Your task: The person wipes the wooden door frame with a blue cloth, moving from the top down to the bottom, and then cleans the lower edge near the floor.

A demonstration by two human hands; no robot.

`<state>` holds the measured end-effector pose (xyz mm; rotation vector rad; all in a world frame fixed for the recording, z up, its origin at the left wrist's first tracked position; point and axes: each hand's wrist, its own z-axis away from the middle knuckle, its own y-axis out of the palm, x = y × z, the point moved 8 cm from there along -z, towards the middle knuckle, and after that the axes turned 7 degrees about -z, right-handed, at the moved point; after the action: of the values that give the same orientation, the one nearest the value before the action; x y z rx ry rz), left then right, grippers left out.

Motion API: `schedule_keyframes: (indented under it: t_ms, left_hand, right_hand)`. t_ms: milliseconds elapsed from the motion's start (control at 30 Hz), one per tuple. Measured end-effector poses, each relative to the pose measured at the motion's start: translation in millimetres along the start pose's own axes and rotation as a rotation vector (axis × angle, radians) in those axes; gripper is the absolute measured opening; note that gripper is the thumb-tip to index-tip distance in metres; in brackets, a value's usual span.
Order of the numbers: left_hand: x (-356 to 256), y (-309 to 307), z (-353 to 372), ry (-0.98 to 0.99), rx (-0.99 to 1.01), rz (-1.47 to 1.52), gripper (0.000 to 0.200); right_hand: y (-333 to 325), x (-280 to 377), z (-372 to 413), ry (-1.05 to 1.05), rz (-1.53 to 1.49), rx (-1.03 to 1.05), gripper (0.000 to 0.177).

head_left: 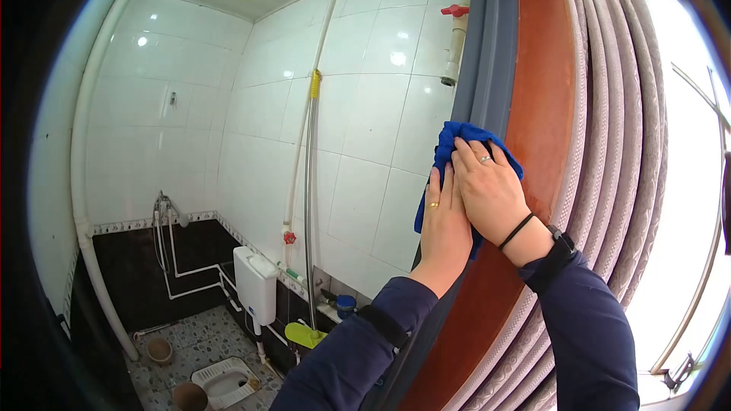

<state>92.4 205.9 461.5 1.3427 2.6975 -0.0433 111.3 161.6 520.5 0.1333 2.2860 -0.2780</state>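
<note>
A blue cloth [451,137] is pressed against the grey door frame [487,53], beside its reddish-brown wooden edge [542,68]. My left hand [445,232], with a gold ring, holds the cloth's left part against the frame. Partly overlapping it, my right hand [489,186] lies on the cloth's upper right, fingers pointing up and bent over the fabric. Both hands touch each other. The cloth's lower end shows below the hands, and its middle is hidden by them.
Pleated curtains [609,122] hang at the right. Through the doorway are a green-headed mop [306,335], a white cistern [256,285], a squat toilet [226,382], a bucket [158,350], a shower head [183,219] and a pipe with a red valve [454,11].
</note>
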Motion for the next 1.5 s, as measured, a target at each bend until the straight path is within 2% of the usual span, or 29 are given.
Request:
schedule_keyframes:
  t_ms: [233, 333, 400, 967, 1100, 1267, 1400, 1433, 1500]
  left_hand:
    - [2, -8, 26, -0.009, -0.024, 0.019, 0.056]
    - [9, -6, 46, -0.052, 0.042, 0.097, 0.051]
    - [10, -8, 62, -0.068, 0.076, 0.106, 0.052]
    - [20, -10, 192, -0.143, 0.363, 0.036, 0.065]
    - [16, -14, 213, -0.177, 0.376, 0.050, 0.066]
    - [13, -21, 207, -0.180, 0.380, 0.058, 0.066]
    - [12, -17, 171, -0.148, 0.327, 0.050, 0.064]
    - [10, -17, 156, -0.128, 0.296, 0.053, 0.063]
    - [9, -15, 129, -0.097, 0.240, 0.050, 0.061]
  right_hand:
    - [6, 22, 6, -0.028, 0.040, 0.106, 0.039]
    - [7, 36, 16, -0.042, 0.012, 0.133, 0.039]
    - [9, 47, 25, -0.064, -0.012, 0.089, 0.037]
    - [23, 126, 98, -0.124, -0.260, 0.250, 0.039]
    - [24, 137, 111, -0.163, -0.291, 0.295, 0.037]
    - [19, 128, 108, -0.192, -0.348, 0.275, 0.034]
    - [12, 102, 84, -0.151, -0.299, 0.231, 0.032]
    - [13, 92, 76, -0.111, -0.322, 0.280, 0.031]
    - [1, 75, 62, -0.109, -0.239, 0.122, 0.027]
